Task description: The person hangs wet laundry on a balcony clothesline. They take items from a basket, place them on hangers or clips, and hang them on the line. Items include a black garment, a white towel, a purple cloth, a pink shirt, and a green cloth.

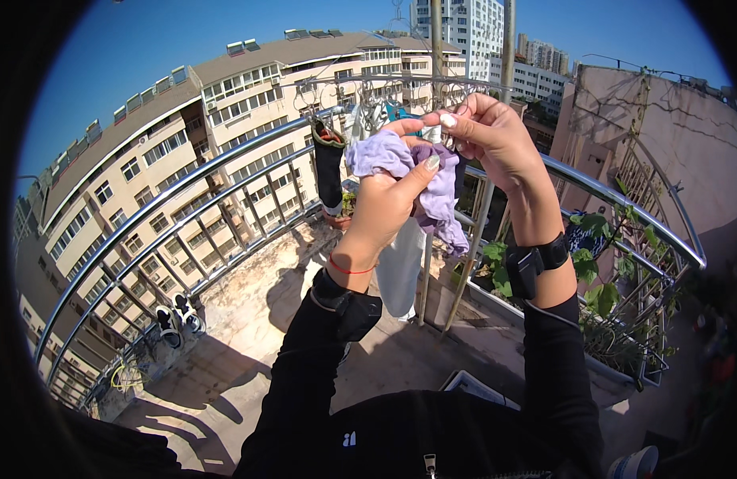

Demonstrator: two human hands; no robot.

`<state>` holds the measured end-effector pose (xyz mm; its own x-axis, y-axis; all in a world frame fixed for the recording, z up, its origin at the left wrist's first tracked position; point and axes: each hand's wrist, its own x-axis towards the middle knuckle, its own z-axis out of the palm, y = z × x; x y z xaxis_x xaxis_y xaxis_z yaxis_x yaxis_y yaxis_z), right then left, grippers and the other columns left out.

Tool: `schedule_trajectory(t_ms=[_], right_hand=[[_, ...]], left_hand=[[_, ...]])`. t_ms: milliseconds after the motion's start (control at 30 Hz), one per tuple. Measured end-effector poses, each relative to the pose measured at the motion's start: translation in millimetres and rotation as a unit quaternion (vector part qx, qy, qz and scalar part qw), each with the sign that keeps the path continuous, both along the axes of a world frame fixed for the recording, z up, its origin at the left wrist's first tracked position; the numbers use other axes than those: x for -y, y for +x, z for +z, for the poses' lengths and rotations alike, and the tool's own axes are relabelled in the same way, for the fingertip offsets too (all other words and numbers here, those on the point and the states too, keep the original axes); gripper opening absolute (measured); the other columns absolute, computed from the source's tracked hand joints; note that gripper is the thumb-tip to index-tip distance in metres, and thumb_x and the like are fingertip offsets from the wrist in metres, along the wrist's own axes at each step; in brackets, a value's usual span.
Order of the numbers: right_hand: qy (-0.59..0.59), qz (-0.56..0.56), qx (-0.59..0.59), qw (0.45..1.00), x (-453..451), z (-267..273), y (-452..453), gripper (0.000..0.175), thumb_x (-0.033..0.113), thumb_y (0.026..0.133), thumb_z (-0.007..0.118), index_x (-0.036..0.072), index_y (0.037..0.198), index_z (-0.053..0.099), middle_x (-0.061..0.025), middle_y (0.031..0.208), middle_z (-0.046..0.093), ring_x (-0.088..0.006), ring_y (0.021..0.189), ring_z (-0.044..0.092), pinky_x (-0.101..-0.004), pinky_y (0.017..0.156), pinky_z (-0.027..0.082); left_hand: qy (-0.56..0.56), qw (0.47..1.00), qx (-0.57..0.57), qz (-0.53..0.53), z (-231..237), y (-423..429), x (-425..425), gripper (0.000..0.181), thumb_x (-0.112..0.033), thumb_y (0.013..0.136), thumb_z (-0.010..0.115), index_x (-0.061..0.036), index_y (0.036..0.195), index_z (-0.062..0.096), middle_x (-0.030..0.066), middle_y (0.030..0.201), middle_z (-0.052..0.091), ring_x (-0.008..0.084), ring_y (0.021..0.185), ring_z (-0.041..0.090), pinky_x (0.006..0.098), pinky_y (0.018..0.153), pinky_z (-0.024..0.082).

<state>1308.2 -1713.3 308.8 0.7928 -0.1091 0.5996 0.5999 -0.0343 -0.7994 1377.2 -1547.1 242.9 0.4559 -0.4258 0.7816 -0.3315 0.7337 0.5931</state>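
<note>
A crumpled lavender cloth garment [443, 191] with darker purple parts hangs from my left hand [389, 185], whose thumb and fingers are closed on it. Above and to the right, my right hand [494, 135] has its thumb and fingertips together at the metal clips of a round wire drying rack [368, 79]; its fingers hide whatever lies between them. From the same rack hang a black sock [328, 173], a long whitish cloth piece [399, 269] below my left hand, and white and teal pieces partly hidden behind my hands.
A curved steel railing [212, 164] runs round the terrace. Metal poles [469, 263] stand before me. Planters with leafy plants [596, 293] line the right side. Black-and-white shoes [180, 320] rest by the railing at left. A light-rimmed container [479, 389] is on the floor near my body.
</note>
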Motion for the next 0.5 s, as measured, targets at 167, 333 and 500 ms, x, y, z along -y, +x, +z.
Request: schedule_trajectory(t_ms=[167,333,500], right_hand=[[0.021,0.031,0.024,0.999,4.5,-2.0,7.8,0.021,0.008,0.086,0.077,0.008,0.082,0.057,-0.0118,0.089,0.073,-0.0111,0.070,0.063,-0.0227,0.062,0.050],[0.011,0.040,0.006,0.999,6.9,-0.1,10.0,0.015,0.008,0.089,0.074,0.004,0.098,0.062,-0.0130,0.097,0.073,-0.0113,0.076,0.065,-0.0238,0.069,0.054],[0.032,0.072,-0.051,0.996,6.5,1.5,10.4,0.027,0.009,0.088,0.076,-0.004,0.108,0.064,-0.0146,0.100,0.073,-0.0130,0.074,0.067,-0.0229,0.068,0.055]], left_hand=[[0.008,0.998,-0.008,0.067,-3.0,8.3,-1.8,0.018,-0.005,0.095,0.065,0.0006,0.111,0.059,0.0051,0.098,0.066,0.0097,0.087,0.062,0.0236,0.079,0.050],[0.015,0.997,-0.022,0.066,-6.4,8.1,-2.6,0.013,-0.009,0.099,0.060,-0.0026,0.110,0.063,0.0018,0.094,0.066,0.0061,0.080,0.058,0.0215,0.072,0.047],[0.047,0.988,0.041,0.141,-6.1,12.1,0.3,0.017,-0.009,0.098,0.062,-0.0038,0.113,0.064,-0.0047,0.085,0.060,0.0017,0.068,0.050,0.0182,0.060,0.038]])
